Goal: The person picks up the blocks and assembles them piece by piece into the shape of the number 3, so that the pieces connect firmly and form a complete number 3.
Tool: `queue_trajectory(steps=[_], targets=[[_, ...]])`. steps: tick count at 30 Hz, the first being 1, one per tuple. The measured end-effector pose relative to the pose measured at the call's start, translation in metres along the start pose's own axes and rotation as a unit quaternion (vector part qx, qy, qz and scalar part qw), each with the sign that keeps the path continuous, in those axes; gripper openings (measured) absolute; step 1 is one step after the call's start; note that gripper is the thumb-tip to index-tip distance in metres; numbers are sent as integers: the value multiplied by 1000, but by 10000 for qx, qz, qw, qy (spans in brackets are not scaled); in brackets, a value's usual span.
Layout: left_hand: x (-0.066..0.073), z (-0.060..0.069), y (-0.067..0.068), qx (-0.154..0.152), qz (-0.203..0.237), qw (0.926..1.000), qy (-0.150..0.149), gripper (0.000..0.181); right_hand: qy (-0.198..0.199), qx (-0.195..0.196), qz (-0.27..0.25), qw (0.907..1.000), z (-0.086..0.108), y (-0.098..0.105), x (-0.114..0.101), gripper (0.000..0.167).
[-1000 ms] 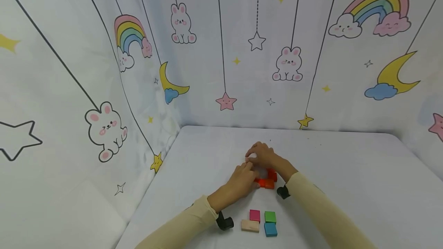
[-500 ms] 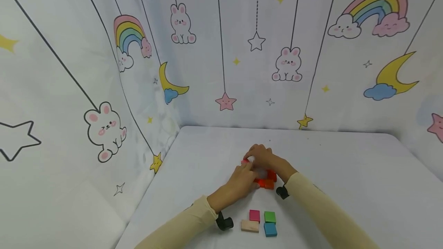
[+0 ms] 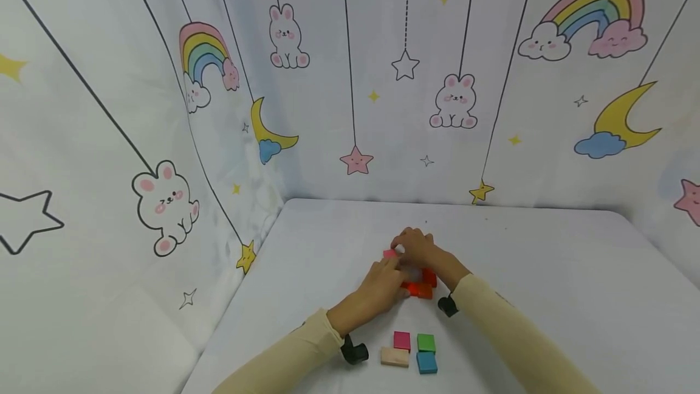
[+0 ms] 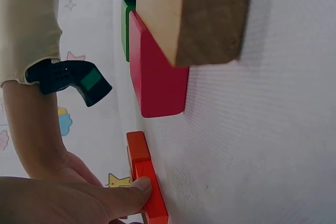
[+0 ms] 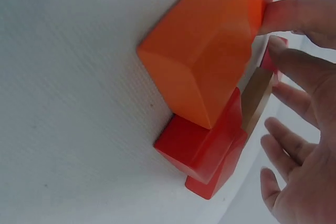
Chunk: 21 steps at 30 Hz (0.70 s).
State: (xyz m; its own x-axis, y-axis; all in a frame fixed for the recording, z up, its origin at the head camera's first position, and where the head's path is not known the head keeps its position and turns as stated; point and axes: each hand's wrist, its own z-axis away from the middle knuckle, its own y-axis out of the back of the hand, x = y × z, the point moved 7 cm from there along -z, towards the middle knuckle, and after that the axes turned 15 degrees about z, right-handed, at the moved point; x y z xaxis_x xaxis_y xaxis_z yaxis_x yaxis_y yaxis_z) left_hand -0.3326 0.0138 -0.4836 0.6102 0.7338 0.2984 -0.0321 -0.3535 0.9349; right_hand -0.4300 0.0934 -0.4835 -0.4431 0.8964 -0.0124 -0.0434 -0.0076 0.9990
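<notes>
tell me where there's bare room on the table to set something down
Widest is the table right of the right sleeve. There is also room beyond the right hand toward the back edge, and left of the left hand. A narrower strip lies between the orange block and the green block. Crowded: around both hands, near the red blocks.

Orange block point(image 3: 425, 291): left hand point(image 3: 381, 287) blocks its left, right hand point(image 3: 418, 248) and a red block point(image 3: 431, 277) its far side; black wrist camera point(image 3: 448, 305) crowds its right. Passable gap on its near side, up to green block point(image 3: 426, 343).
</notes>
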Motion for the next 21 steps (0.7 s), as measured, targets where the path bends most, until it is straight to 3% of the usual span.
queue_trajectory(steps=[21], targets=[[0,1,0,67,15,10000,-44,26,58,165,215,9996,7,7,-6,20]])
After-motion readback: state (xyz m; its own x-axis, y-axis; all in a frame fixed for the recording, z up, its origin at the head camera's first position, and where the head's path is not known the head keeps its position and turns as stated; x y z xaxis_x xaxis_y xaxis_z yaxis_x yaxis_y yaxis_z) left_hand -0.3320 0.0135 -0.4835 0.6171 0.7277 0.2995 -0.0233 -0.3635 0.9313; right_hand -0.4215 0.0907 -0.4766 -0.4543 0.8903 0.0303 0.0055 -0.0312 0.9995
